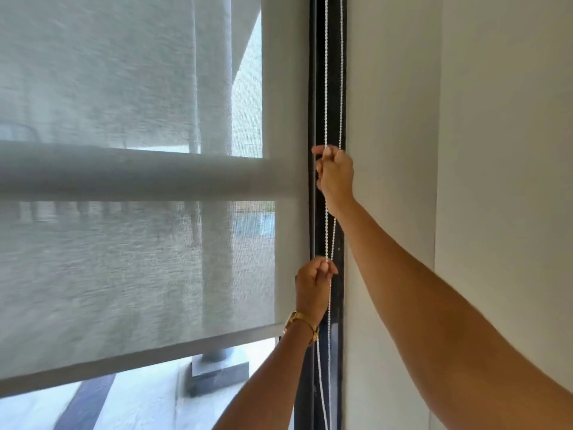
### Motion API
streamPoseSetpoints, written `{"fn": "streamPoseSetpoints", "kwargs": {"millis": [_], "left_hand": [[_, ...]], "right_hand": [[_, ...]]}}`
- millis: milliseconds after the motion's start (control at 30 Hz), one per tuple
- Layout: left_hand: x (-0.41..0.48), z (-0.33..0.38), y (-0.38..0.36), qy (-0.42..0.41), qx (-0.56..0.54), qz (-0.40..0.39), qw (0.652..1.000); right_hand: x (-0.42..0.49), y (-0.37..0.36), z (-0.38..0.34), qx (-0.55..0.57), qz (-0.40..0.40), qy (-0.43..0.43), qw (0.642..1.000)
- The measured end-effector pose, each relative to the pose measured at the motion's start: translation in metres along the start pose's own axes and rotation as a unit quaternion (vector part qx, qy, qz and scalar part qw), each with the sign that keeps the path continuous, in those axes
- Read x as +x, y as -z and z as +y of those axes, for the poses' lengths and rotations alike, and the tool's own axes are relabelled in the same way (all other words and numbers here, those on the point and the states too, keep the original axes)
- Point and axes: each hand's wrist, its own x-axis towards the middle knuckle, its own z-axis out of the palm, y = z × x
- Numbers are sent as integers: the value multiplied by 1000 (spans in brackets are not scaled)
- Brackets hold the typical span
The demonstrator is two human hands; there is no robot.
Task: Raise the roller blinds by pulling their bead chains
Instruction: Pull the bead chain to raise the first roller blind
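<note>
A grey mesh roller blind covers most of the window, and its bottom bar slants across the lower part, with bare glass below it. White bead chains hang in front of the black window frame at the blind's right edge. My right hand is raised and shut on the chain at mid height. Below it, my left hand, with a gold watch on its wrist, pinches the chain. Loose chain loops hang on beneath both hands.
A white wall runs down the right side, close to the chains. Through the mesh I see a horizontal window bar and an outdoor column on a concrete base.
</note>
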Motion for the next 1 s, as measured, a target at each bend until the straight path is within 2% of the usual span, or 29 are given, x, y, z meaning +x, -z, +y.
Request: {"fn": "streamPoseSetpoints", "kwargs": {"millis": [100,200,300,467,567,633,700,767,900,1000], "left_hand": [[3,-4,4,55,-5,-82,995],[27,16,9,104,-60,-63,991],[66,58,11,57,-127,-35,990],[133,137,5,0,-137,-51,989],[141,146,1,-20,-122,-2,992],[133,135,-1,-37,-109,43,992],[124,127,0,-59,-86,67,992],[114,117,3,-73,-66,78,992],[81,83,10,-38,-41,84,995],[48,53,9,-18,-23,76,997]], "right_hand": [[-10,7,19,-26,11,49,998],[-27,17,32,-51,22,48,997],[-58,28,60,-77,29,43,996],[-123,42,123,-98,36,-11,994],[-152,44,145,-139,12,-30,990],[-159,45,151,-106,-28,-68,992],[-153,43,146,-38,-72,-133,988],[-136,40,126,12,-73,-173,982],[-77,26,64,94,-41,-121,987],[-39,18,33,83,-48,-79,992]]}}
